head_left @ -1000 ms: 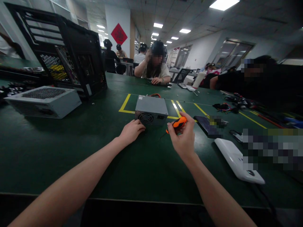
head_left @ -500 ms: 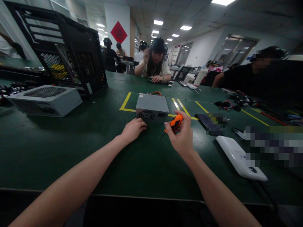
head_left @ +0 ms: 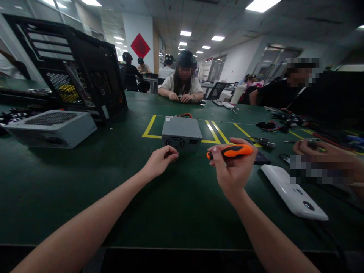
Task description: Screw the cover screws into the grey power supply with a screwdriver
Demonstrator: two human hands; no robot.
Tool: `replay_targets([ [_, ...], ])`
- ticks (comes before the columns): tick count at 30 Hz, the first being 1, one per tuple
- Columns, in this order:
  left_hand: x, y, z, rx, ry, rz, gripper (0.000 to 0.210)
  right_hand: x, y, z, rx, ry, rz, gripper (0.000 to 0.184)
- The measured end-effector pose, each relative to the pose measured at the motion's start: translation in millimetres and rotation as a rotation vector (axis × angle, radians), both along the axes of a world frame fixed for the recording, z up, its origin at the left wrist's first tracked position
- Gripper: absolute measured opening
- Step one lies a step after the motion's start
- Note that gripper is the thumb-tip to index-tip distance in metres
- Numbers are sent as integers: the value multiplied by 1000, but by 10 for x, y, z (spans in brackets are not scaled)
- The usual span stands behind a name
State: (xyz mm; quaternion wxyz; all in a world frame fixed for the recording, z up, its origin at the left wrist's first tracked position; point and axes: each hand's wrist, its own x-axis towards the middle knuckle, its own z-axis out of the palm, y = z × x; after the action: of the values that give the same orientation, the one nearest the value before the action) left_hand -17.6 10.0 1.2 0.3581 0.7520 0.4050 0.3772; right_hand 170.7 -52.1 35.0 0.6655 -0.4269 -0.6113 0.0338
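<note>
We barely see where the screwdriver (head_left: 237,151) ends, and cannot tell if the left grip (head_left: 157,161) pinches something. The right grip (head_left: 232,176) clamps the screwdriver, long axis sideways, pointing left.

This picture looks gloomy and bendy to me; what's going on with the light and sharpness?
Head view: ceiling lights glare white above a dim green table; head view: the black computer case seems stretched and slanted; head view: the orange screwdriver stands out, though its tip is lost in the gloom; head view: blocky squares partly cover a co-worker's hand.
</note>
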Motion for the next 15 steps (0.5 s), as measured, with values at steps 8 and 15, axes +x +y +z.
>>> replay_targets([
  [8,114,-124,4,-222,-192,-252,15,3,-102,8,167,-42,-62,31],
  [15,116,-166,53,-269,-216,-318,14,-8,-178,39,180,-98,-52,31],
])
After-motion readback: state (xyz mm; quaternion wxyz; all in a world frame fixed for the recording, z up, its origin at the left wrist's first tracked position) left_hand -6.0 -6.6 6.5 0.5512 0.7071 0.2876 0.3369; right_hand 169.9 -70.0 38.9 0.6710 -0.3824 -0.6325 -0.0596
